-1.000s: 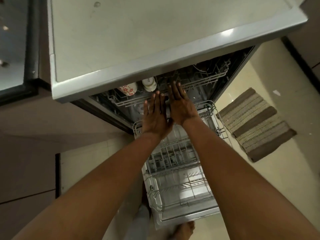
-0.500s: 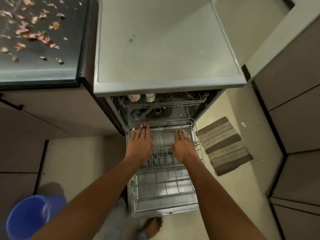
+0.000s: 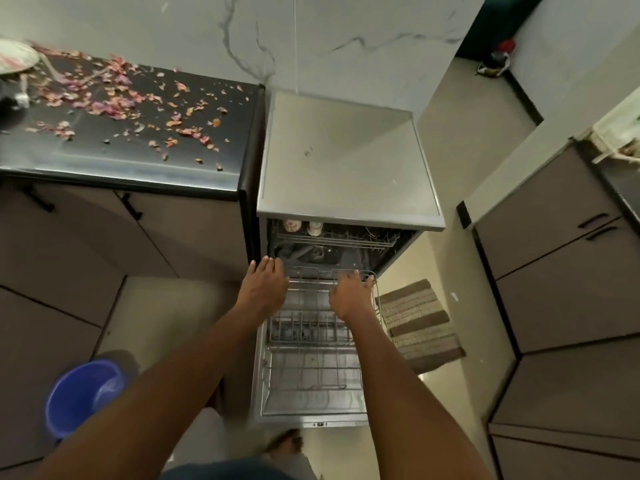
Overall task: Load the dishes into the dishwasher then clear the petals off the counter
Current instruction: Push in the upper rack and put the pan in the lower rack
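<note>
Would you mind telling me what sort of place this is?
Most likely a home kitchen: an open dishwasher with wire racks, a dark counter strewn with petals, and cabinets.

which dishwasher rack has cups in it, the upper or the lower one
The upper rack, inside the machine: a flowered cup and a white cup sit at its left end. The pulled-out lower rack under both hands looks bare.

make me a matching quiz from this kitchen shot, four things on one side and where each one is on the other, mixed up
Things:
1. petals
2. blue bucket
3. striped mat
4. patterned cup

Places:
A. upper dishwasher rack
B. floor, right of the open dishwasher door
C. black counter
D. floor, left of the dishwasher door

Pairs: 1-C, 2-D, 3-B, 4-A
</note>
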Demonstrator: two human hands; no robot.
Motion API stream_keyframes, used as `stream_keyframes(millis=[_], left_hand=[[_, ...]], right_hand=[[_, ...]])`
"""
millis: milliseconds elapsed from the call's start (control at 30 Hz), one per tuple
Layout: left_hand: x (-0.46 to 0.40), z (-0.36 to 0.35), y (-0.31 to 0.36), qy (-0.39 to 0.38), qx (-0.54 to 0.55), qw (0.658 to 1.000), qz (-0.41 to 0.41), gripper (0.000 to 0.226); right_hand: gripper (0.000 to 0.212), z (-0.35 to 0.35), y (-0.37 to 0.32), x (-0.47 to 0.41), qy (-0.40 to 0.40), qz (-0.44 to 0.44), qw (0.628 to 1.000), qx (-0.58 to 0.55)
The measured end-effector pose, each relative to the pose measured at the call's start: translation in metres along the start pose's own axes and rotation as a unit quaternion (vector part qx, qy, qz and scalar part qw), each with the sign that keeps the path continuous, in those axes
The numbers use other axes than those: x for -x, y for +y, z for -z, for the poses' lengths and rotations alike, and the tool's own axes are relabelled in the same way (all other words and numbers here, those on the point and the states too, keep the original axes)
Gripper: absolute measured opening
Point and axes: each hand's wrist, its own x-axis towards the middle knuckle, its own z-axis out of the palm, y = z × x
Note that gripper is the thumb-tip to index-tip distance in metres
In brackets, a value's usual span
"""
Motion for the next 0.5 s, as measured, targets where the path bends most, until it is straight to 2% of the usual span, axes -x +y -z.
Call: stream_keyframes(millis=[200,300,500], left_hand=[[0.03,0.053,-0.049,0.044,0.011,0.999,0.018,0.038],[0.042,0.079,-0.083,0.056,0.008,0.998,0.024,0.032],[0.054,0.131,-0.189,0.117,0.001,0.991,0.065,0.03]], right_hand=[[0.05,0.026,-0.07,0.03,0.01,0.008,0.999,-0.031],[0.042,0.029,-0.113,0.037,-0.019,0.003,0.999,-0.04],[0.031,0.038,-0.218,0.034,-0.016,0.015,0.999,-0.047]])
